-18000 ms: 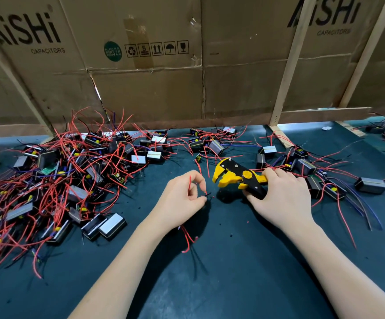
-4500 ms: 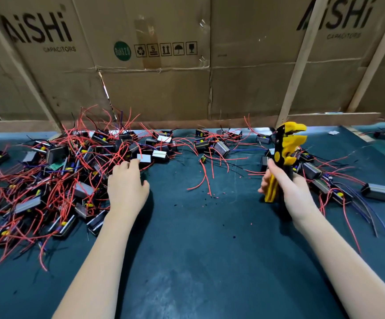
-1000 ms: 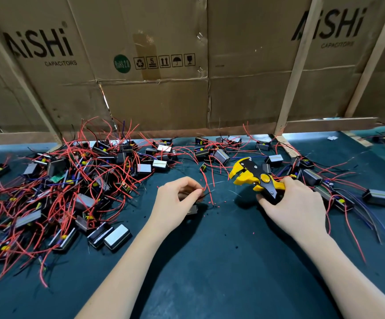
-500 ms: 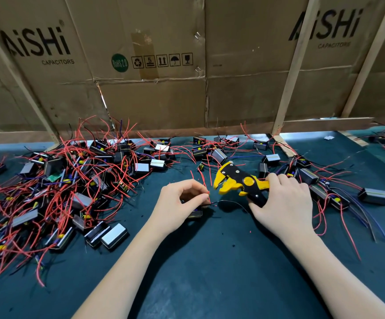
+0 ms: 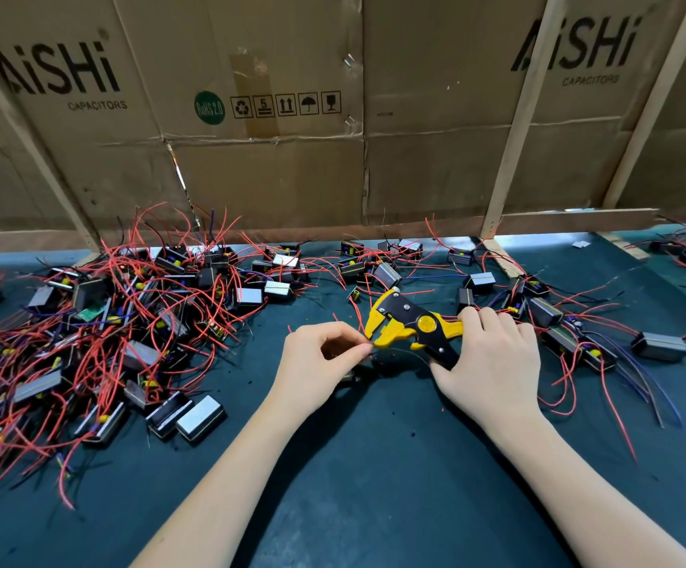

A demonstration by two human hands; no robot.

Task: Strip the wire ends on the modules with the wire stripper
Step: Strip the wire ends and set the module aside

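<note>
Yellow and black on the stripper (image 5: 411,327), yellow jaws, a yellow round pivot on the black plate. Red wires (image 5: 128,321) everywhere, with a few blue and black strands among them. Modules (image 5: 200,418) black with silver-grey faces, some with yellow parts. Dark teal mat (image 5: 374,485). Brown cardboard (image 5: 271,170) behind, black lettering, one green round sticker (image 5: 209,108).

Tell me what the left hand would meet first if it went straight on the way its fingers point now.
Probably the yellow head of the wire stripper, which lies just beyond the left hand; depth is unclear.
</note>
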